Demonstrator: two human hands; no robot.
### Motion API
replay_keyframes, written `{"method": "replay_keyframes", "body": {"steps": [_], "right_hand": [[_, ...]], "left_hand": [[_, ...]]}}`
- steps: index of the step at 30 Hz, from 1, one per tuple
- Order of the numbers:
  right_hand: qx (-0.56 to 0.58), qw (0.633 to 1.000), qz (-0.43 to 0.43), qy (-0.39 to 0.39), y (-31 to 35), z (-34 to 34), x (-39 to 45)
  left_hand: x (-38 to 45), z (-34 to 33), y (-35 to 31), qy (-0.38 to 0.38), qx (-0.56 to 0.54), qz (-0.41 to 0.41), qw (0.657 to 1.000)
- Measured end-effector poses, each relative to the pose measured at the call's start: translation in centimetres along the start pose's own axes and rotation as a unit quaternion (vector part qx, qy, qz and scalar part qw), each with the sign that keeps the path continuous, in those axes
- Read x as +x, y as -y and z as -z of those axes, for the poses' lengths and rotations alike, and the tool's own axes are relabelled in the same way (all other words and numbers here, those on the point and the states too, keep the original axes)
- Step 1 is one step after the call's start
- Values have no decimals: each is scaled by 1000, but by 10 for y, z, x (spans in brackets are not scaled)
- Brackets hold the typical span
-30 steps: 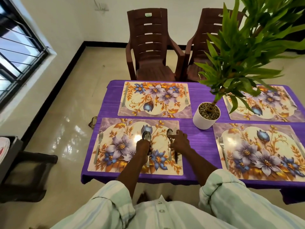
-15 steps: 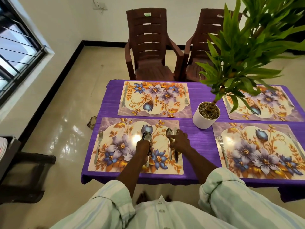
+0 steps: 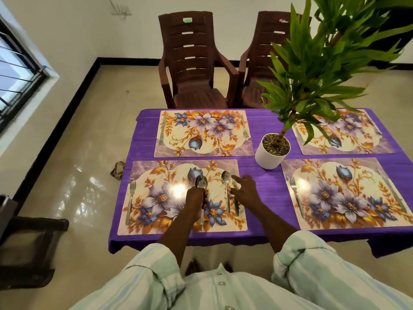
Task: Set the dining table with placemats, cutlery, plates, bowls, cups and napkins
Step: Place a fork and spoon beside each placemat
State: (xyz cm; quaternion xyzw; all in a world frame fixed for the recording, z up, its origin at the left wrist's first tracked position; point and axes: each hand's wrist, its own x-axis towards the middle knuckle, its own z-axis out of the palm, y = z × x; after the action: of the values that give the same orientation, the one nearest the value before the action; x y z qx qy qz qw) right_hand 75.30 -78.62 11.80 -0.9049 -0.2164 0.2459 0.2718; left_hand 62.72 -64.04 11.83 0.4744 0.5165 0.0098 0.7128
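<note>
Placemats covered all four places on the tabletop point(image 3: 268, 189), each with fork and knife; plates, bowls, cups and napkins were missing. Left hand point(image 3: 195, 198) kept its grip clenched around spare spoons point(image 3: 201, 182); right hand point(image 3: 244, 190), released, hovered by the laid spoon point(image 3: 226, 182), fingers spread wider than before.

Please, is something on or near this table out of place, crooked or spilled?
On the table nothing is spilled, and the four placemats lie fairly straight. One thing stands out: a small crumpled object lies on the floor beside the table's left edge. What it is cannot be told.
</note>
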Motion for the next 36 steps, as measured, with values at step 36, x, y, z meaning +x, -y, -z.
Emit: {"method": "replay_keyframes", "body": {"steps": [36], "right_hand": [[354,879,-228,-224,-286,215,-105]], "left_hand": [[-108,-399,76,237,18,131,962]]}}
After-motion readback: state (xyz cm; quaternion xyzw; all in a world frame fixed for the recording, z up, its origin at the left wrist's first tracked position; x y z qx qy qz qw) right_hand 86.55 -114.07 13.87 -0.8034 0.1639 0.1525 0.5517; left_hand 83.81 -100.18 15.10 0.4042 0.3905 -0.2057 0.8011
